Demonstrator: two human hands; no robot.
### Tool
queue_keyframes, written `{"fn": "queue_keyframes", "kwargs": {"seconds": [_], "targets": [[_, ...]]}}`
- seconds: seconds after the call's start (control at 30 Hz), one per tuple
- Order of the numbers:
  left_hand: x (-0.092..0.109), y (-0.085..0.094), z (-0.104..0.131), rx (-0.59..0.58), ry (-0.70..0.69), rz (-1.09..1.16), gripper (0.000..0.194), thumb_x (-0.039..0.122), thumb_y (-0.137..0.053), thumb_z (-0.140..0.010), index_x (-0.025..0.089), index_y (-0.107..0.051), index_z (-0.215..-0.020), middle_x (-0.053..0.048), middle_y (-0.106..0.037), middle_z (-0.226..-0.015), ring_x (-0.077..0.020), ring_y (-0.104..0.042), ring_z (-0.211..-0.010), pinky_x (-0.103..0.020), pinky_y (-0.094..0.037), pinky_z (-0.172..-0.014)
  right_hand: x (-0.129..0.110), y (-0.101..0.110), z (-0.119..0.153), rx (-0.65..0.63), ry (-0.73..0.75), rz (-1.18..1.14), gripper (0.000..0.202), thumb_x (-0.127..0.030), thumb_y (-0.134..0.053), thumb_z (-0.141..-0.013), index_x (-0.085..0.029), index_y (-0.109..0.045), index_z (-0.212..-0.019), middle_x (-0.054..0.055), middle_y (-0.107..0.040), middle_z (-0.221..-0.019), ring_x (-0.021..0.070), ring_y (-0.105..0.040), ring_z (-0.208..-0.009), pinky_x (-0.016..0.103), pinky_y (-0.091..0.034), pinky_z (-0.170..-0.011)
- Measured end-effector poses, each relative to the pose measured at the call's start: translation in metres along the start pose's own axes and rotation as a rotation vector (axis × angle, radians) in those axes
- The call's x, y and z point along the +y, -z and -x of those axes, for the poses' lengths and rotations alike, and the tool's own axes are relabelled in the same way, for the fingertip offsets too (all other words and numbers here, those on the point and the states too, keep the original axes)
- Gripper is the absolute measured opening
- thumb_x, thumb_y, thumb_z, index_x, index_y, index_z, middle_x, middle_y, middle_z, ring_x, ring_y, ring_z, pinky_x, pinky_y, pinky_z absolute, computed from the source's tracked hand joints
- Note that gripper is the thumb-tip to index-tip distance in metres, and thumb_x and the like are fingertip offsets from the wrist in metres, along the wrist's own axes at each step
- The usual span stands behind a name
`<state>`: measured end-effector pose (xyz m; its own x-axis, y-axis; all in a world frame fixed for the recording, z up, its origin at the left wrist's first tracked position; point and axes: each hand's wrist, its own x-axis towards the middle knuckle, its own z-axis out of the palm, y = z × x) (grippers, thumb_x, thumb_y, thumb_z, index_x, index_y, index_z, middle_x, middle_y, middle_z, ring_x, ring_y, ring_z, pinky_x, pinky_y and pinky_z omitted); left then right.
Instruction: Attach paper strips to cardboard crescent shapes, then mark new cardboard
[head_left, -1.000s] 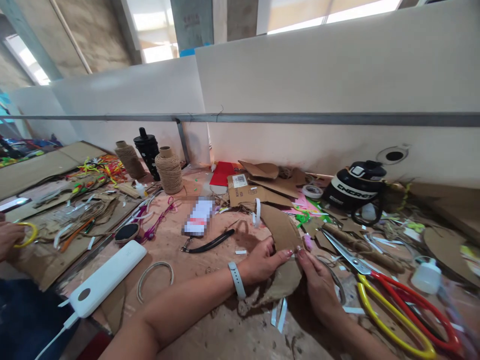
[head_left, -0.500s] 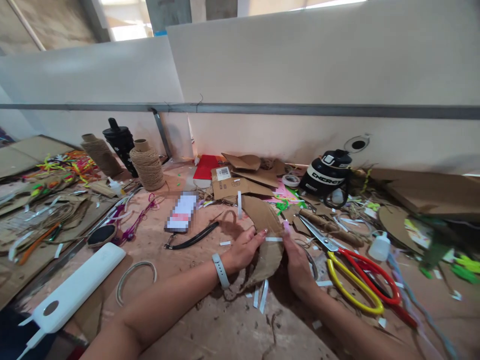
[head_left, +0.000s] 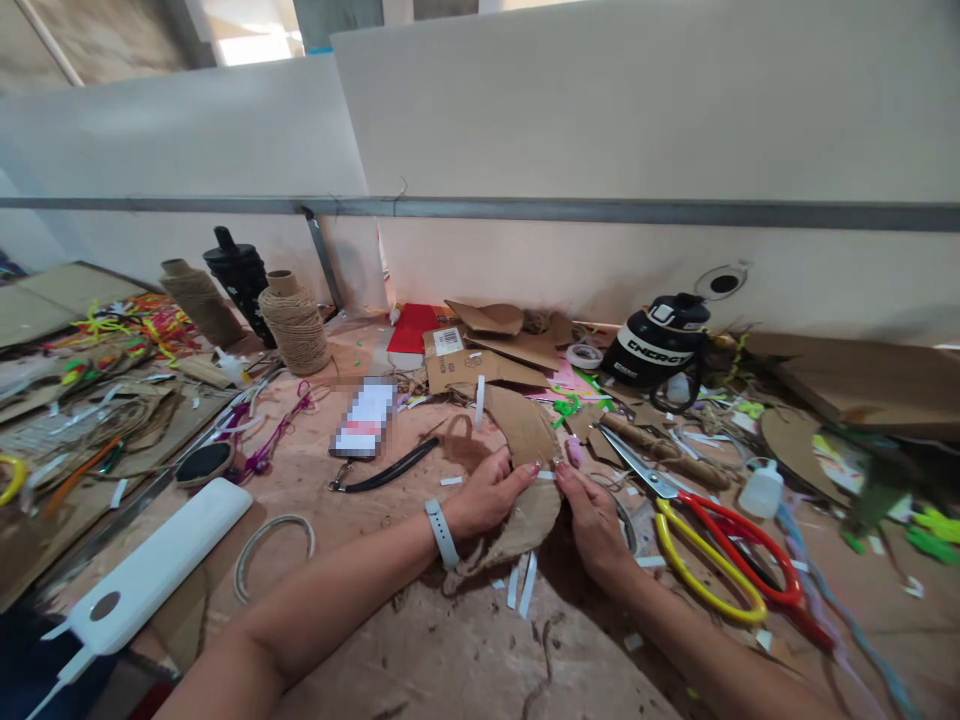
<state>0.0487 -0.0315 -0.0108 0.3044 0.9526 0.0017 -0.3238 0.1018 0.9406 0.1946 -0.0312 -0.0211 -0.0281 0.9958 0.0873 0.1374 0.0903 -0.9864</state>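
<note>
- Curved cardboard piece [head_left: 536,515], held between both hands over the worktable [head_left: 450,655].
- Left hand [head_left: 487,492] grasps its left edge; right hand [head_left: 596,522] pinches the right, beside a white strip [head_left: 547,476].
- Beyond, printed carton cardboard [head_left: 487,371] bears a barcode label [head_left: 448,341], its print too small to read.
- Black bottle [head_left: 651,347], right: "ENERGY" on its white band.

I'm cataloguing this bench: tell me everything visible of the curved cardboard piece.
The cardboard piece is brown and crescent-shaped, with a rough near end and a narrow white strip across its middle. A white band stands at its far end, possibly attached. The left hand grips its left edge, the right hand its right, over the table.
</note>
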Motion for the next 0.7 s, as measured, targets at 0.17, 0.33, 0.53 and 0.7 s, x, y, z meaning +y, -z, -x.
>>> {"fn": "queue_keyframes", "kwargs": {"seconds": [0.17, 0.33, 0.53, 0.7], "targets": [[0.0056, -0.0009, 0.0032, 0.038, 0.035, 0.012, 0.05, 0.058, -0.065, -0.075, 0.013, -0.065, -0.097, -0.008, -0.068, -0.093, -0.0195, -0.059, -0.086, -0.03, -0.045, -0.081, 0.0051, 0.0012, -0.0003, 0.013, -0.009, -0.015, 0.04, -0.06, -0.058, -0.075, -0.021, -0.063, -0.065, 0.002, -0.064, -0.066, 0.0194, -0.056, -0.064, 0.029, -0.05, -0.064], [0.0016, -0.0019, 0.0016, -0.032, -0.01, 0.034, 0.054, 0.048, -0.075, -0.069, 0.012, -0.061, -0.106, -0.008, -0.068, -0.098, -0.0171, -0.059, -0.086, -0.029, -0.046, -0.082, 0.0083, -0.0004, 0.0014, -0.026, 0.022, -0.008, 0.044, -0.062, -0.052, -0.079, -0.021, -0.064, -0.07, 0.002, -0.066, -0.07, 0.0203, -0.059, -0.072, 0.029, -0.05, -0.069], [0.0065, -0.0036, 0.0013, -0.014, -0.049, 0.019, 0.053, 0.049, -0.077, -0.066, 0.013, -0.062, -0.103, -0.008, -0.068, -0.098, -0.0186, -0.059, -0.089, -0.03, -0.045, -0.084, 0.0053, -0.0015, 0.004, -0.013, 0.086, 0.076, 0.048, -0.065, -0.05, -0.081, -0.021, -0.057, -0.063, 0.0, -0.058, -0.061, 0.0175, -0.053, -0.064, 0.026, -0.047, -0.063], [0.007, -0.0042, 0.0031, 0.005, 0.012, 0.067, 0.047, 0.046, -0.077, -0.066, 0.013, -0.063, -0.095, -0.005, -0.067, -0.086, -0.0167, -0.059, -0.08, -0.029, -0.047, -0.078, 0.0061, -0.0026, 0.0026, -0.032, 0.099, 0.071, 0.048, -0.064, -0.048, -0.083, -0.02, -0.058, -0.067, 0.001, -0.059, -0.064, 0.0174, -0.054, -0.066, 0.026, -0.047, -0.064]]}}
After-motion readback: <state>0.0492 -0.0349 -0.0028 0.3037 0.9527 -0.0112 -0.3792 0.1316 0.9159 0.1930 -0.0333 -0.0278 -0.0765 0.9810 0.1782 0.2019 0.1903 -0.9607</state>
